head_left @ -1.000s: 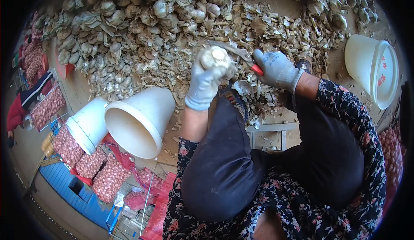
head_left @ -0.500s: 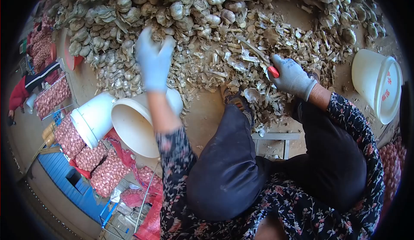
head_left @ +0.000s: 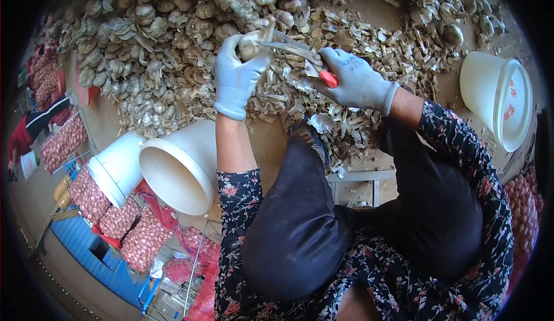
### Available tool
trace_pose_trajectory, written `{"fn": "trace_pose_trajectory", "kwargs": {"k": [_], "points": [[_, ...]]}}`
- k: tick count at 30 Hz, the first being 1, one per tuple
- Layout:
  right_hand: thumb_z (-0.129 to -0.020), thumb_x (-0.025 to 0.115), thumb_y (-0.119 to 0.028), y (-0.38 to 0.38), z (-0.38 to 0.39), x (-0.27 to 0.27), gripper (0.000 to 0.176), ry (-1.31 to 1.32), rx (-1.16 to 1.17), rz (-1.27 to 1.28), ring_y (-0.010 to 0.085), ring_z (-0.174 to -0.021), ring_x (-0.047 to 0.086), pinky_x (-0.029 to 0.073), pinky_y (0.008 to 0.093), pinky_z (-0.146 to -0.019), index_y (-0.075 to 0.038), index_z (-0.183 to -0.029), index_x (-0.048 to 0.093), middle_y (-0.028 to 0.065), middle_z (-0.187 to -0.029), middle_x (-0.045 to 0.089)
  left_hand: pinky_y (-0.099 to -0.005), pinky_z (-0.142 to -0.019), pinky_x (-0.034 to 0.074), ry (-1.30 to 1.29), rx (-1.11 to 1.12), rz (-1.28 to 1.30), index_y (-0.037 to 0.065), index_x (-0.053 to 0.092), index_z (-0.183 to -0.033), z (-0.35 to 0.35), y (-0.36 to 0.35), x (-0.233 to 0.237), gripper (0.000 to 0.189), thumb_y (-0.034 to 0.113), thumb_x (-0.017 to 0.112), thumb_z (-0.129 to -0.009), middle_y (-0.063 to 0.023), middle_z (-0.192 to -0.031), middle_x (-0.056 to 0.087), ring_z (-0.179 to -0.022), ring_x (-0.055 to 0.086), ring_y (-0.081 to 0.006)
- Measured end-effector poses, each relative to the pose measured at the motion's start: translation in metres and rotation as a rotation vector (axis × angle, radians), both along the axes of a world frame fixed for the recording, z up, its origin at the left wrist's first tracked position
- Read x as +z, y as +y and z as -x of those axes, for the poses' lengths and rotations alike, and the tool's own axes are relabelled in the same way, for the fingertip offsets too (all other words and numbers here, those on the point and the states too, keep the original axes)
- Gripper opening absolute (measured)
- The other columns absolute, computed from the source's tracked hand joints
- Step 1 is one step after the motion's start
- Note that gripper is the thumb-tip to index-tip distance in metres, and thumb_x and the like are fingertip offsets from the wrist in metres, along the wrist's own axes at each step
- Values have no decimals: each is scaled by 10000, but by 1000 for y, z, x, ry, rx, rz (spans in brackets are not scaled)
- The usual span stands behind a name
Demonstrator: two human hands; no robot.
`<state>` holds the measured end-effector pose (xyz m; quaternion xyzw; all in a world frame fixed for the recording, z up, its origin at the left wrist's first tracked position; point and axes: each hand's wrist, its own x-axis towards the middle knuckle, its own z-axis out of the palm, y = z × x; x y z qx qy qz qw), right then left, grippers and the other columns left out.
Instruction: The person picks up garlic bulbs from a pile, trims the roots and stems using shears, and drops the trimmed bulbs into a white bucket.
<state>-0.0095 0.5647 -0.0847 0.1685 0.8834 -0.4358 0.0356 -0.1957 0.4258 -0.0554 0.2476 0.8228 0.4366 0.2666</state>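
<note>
In a pale grey glove, my left hand [head_left: 238,75] grips a garlic bulb [head_left: 250,45] between thumb and fingers, with its dry stem pointing up and right. My right hand [head_left: 358,81], also gloved, is closed on red-handled shears [head_left: 328,79]. Their metal blades reach left to the bulb's stem, close to my left fingertips. Whether the blades touch the stem is hard to tell. Behind both hands lies a heap of garlic bulbs [head_left: 144,15], with cut stems and dry husks [head_left: 369,49] scattered to its right.
Two white buckets, one upright-tilted [head_left: 118,165] and one lying on its side [head_left: 179,176], are at the left. A lidded white bucket [head_left: 496,99] lies right. Net bags of garlic [head_left: 147,240] fill the lower left. Another person [head_left: 26,130] is at the far left.
My left hand, empty before, now holds a bulb and has moved right. My right hand has moved left and up with the shears toward it. The view has shifted slightly.
</note>
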Motion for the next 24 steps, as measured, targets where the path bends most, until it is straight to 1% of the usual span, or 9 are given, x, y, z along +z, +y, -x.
{"fn": "trace_pose_trajectory", "kwargs": {"k": [3,6,8,9,13,17,20,22,24], "points": [[-822,600,-249,2,2,8,312,-91,57,56,424,-735,589,468,465,-652,-10,-957,452,226,-741,573,-226,-675,488,-19,-47,-42,-11,577,-1042,-8,-3,-3,388,89,734,-701,-32,-899,610,-774,564,-80],[-853,557,-283,11,-13,9,308,-168,120,19,398,-782,620,489,466,-704,7,-929,488,234,-771,609,-213,-633,516,-67,-39,-34,36,526,-1145,-11,-11,-14,416,9,663,-753,-47,-951,603,-808,594,-107],[-853,557,-282,12,-23,3,296,-167,103,-6,401,-760,619,488,467,-693,4,-898,493,230,-759,606,-234,-610,553,-729,89,-420,117,455,-1237,-16,-20,-29,504,-53,568,-776,-92,-1053,589,-847,626,-163],[-852,558,-286,16,-23,7,298,-242,66,43,402,-768,618,486,466,-693,0,-905,491,229,-765,606,-319,-688,582,-891,55,-606,182,400,-1290,-17,-24,-35,576,-66,516,-784,-115,-1170,546,-974,613,-236],[-851,560,-304,21,-23,10,321,-258,61,-7,390,-808,618,488,465,-700,-17,-967,471,216,-812,610,-425,-872,518,-1017,16,-849,205,393,-1321,-36,-22,-39,616,-13,577,-775,-87,-1234,518,-1117,528,-262],[-823,596,-299,14,-29,-1,367,-111,151,-289,372,-802,618,498,446,-704,-29,-1037,470,189,-835,602,-365,-897,477,-621,24,-798,178,372,-1333,-30,-19,-56,663,15,648,-754,-79,-1209,518,-1025,552,-216],[-802,614,-290,18,-36,6,404,-72,148,-286,353,-815,616,501,430,-708,-28,-1070,465,176,-855,592,-347,-896,476,-601,102,-717,143,356,-1331,-32,-20,-38,711,-12,683,-719,-89,-1168,524,-1021,554,-210],[-799,615,-293,20,-37,13,414,-153,125,-253,348,-840,609,495,438,-730,-24,-1074,463,184,-897,583,-326,-873,486,-497,50,-620,85,291,-1357,-32,-19,-31,795,-45,686,-680,-111,-1171,509,-1028,546,-204],[-808,609,-302,17,-34,19,413,-96,72,-297,357,-868,599,482,442,-763,-23,-1076,463,191,-917,573,-297,-837,496,-170,-87,-351,49,227,-1377,-37,-17,-23,836,-31,670,-672,-136,-1223,471,-1050,529,-202]]}}
